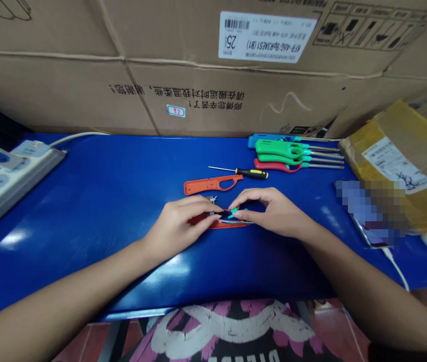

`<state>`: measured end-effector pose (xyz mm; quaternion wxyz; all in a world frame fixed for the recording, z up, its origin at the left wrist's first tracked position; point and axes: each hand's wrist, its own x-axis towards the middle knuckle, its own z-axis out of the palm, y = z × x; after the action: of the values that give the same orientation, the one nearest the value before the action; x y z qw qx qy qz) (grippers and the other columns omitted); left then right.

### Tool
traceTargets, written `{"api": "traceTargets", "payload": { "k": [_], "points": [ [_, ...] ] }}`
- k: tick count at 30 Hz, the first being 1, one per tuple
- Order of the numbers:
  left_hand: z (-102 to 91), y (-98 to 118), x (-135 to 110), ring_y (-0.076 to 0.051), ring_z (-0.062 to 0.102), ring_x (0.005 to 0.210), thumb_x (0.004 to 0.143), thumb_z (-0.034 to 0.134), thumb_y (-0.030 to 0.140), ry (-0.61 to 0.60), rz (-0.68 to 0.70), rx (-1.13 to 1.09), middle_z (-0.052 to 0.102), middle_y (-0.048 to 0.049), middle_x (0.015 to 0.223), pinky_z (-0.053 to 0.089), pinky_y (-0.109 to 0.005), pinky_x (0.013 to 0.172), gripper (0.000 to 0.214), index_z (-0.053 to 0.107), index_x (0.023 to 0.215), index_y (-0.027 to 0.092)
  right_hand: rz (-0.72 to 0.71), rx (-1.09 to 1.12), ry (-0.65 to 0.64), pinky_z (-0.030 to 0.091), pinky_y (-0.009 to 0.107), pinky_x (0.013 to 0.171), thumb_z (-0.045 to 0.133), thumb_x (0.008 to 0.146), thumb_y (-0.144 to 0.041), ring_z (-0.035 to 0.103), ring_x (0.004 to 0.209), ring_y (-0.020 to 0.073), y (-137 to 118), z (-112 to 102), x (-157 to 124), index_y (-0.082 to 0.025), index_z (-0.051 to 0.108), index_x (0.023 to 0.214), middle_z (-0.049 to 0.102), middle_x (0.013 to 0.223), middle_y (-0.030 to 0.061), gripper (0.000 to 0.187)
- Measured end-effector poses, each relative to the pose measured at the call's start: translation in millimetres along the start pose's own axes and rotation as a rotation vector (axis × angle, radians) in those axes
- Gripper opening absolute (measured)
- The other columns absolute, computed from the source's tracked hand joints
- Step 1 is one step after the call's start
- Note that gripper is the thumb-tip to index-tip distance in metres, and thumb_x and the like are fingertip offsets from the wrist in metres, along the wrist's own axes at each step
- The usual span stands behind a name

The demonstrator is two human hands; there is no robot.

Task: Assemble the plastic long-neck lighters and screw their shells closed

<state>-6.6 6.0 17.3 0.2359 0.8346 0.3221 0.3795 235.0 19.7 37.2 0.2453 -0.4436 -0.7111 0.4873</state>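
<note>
My right hand (pixel 269 210) is closed in a pinch on a small teal plastic piece (pixel 234 213). Facing it, my left hand (pixel 183 221) has thumb and fingertips together at a small dark part, too covered to name. Under both hands lies an orange lighter shell half (pixel 228 224) with a thin metal rod along it, partly hidden by my fingers. Just beyond them the other orange shell half (pixel 205 186) rests with its hollow inside facing up. Past that is a screwdriver (pixel 253 173) with a black and yellow handle. A small metallic part (pixel 212 199) shows behind my left fingers.
Several long-nosed lighters (pixel 279 151) in blue, green and red lie at the back right. A large cardboard box (pixel 190 80) walls off the back. At right are a taped parcel (pixel 398 166) and a phone (pixel 367 216) with a cable; a power strip (pixel 0 176) sits left.
</note>
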Motion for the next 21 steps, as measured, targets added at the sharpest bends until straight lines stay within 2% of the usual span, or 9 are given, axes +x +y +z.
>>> {"api": "traceTargets", "payload": {
  "k": [5, 10, 15, 21],
  "points": [
    [0.7, 2.3, 0.1, -0.014, 0.073, 0.087, 0.09, 0.07, 0.014, 0.036, 0.0, -0.005, 0.078, -0.0039, 0.094, 0.06, -0.025, 0.082, 0.011, 0.075, 0.1, 0.017, 0.073, 0.027, 0.005, 0.056, 0.033, 0.078, 0.072, 0.081, -0.027, 0.069, 0.081, 0.0179, 0.5, 4.7, 0.1, -0.02, 0.076, 0.09, 0.075, 0.084, 0.0025, 0.013],
    [1.0, 3.4, 1.5, -0.013, 0.073, 0.084, 0.087, 0.073, 0.012, 0.063, -0.016, -0.03, 0.078, -0.003, 0.091, 0.059, -0.022, 0.081, 0.009, 0.076, 0.096, 0.016, 0.044, 0.079, 0.027, 0.056, 0.031, 0.081, 0.072, 0.081, -0.027, 0.069, 0.084, 0.0168, 4.5, 10.3, 0.7, -0.019, 0.076, 0.091, 0.075, 0.088, 0.003, 0.014],
    [2.0, 3.8, 1.7, -0.013, 0.073, 0.084, 0.086, 0.074, 0.011, 0.04, -0.055, -0.057, 0.079, -0.0029, 0.09, 0.059, -0.023, 0.081, 0.01, 0.077, 0.094, 0.016, 0.028, 0.065, 0.022, 0.055, 0.031, 0.081, 0.072, 0.082, -0.026, 0.069, 0.084, 0.0166, 3.9, 11.6, -0.1, -0.02, 0.075, 0.091, 0.075, 0.087, 0.0019, 0.011],
    [3.2, 8.4, 1.5, -0.011, 0.074, 0.072, 0.085, 0.075, 0.014, 0.018, -0.196, -0.168, 0.079, -0.0036, 0.085, 0.06, -0.016, 0.068, 0.008, 0.079, 0.091, 0.015, 0.033, 0.048, 0.017, 0.054, 0.029, 0.079, 0.069, 0.083, -0.022, 0.068, 0.082, 0.0153, 3.5, 14.2, -1.2, -0.02, 0.074, 0.09, 0.074, 0.086, 0.0011, 0.009]
  ]
}}
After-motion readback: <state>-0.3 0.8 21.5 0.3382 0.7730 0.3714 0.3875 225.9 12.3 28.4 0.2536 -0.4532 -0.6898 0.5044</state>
